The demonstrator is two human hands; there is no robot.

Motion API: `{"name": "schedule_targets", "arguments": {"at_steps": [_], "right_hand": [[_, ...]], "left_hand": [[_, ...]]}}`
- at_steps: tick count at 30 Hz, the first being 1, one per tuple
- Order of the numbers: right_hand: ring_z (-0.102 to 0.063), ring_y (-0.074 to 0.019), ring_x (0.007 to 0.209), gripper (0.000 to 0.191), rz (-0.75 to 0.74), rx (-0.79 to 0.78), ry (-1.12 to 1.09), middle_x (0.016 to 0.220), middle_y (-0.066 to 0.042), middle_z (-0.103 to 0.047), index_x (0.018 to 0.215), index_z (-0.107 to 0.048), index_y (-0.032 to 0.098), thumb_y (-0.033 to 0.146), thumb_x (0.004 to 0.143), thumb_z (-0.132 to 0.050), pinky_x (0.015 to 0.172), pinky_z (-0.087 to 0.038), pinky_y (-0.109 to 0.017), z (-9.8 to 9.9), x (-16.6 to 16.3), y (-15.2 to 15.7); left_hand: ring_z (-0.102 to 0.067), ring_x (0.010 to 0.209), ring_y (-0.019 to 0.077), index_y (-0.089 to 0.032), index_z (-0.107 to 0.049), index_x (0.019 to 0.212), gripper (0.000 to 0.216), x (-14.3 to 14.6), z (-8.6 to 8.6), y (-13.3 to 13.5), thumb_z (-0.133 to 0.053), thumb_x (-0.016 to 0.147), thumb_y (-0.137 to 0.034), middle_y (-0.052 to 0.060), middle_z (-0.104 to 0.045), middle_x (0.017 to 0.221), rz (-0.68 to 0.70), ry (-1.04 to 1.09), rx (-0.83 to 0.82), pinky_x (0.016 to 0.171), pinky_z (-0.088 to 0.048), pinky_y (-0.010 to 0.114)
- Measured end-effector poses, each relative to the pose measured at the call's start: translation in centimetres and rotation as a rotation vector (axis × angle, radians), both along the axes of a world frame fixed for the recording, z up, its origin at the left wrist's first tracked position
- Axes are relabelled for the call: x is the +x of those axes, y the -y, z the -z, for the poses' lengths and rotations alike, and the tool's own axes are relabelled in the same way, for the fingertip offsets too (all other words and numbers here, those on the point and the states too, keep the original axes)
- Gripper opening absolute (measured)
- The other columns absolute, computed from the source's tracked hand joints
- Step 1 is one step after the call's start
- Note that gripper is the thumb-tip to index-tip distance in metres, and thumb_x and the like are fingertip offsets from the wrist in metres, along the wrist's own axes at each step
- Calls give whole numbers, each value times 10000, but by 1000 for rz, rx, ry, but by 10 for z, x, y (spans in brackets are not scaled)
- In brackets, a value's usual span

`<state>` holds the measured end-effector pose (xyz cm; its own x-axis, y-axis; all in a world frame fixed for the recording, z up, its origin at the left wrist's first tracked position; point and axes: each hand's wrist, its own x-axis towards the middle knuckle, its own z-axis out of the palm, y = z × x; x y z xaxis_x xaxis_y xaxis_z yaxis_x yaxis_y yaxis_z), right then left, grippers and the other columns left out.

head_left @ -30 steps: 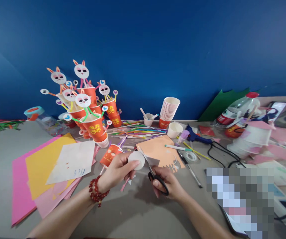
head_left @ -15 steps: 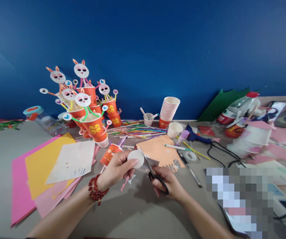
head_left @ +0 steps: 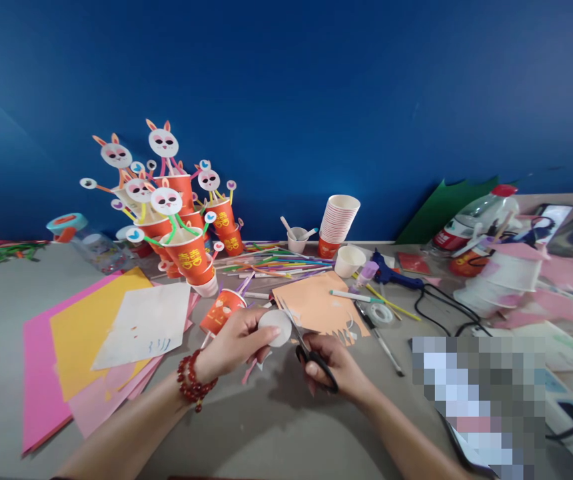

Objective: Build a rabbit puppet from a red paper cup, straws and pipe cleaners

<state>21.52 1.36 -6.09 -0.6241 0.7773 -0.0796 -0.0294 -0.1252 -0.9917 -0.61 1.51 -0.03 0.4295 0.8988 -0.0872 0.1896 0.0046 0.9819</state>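
Between the thumb and fingers of my left hand [head_left: 236,343] is a round white paper disc [head_left: 275,329]. My right hand [head_left: 334,367] has its fingers through the black handles of a pair of scissors [head_left: 302,340]. The blades point up and to the left, beside the disc's right edge; whether they touch it I cannot tell. An orange paper cup [head_left: 223,308] with a pattern lies tilted just behind my left hand. Under the scissors' far side is a peach paper sheet [head_left: 311,300] with a ragged cut edge. Small paper scraps [head_left: 251,370] lie below my left hand.
Several orange cups with rabbit faces [head_left: 189,257] stand at back left, beyond coloured paper sheets [head_left: 74,340]. Pipe cleaners [head_left: 286,263], a cup stack [head_left: 339,223], a blue glue gun [head_left: 391,273] and a pen [head_left: 384,347] lie behind and right. A bottle [head_left: 471,220] and pink paper fill the far right.
The white disc has shifted slightly right and down in my left hand. The scissors remain beside its right edge, with little movement of my right hand.
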Motion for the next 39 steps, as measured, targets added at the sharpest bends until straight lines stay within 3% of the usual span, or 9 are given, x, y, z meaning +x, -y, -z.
{"name": "schedule_targets", "arguments": {"at_steps": [8, 39], "right_hand": [[-537, -110, 395, 614, -5, 41, 28, 494, 47, -487, 666, -440, 198, 762, 661, -683, 368, -331, -180, 2, 2, 0], [-478, -102, 343, 611, 29, 149, 69, 431, 53, -461, 623, -417, 214, 783, 705, -623, 365, -295, -193, -4, 1, -2]], "left_hand": [[-397, 378, 54, -161, -515, 683, 347, -2, 3, -1, -527, 915, -419, -49, -518, 467, 41, 14, -26, 387, -284, 153], [-383, 374, 48, -161, -525, 686, 313, -5, -5, -3, -533, 898, -390, -47, -524, 465, 16, -20, -26, 385, -275, 147]]}}
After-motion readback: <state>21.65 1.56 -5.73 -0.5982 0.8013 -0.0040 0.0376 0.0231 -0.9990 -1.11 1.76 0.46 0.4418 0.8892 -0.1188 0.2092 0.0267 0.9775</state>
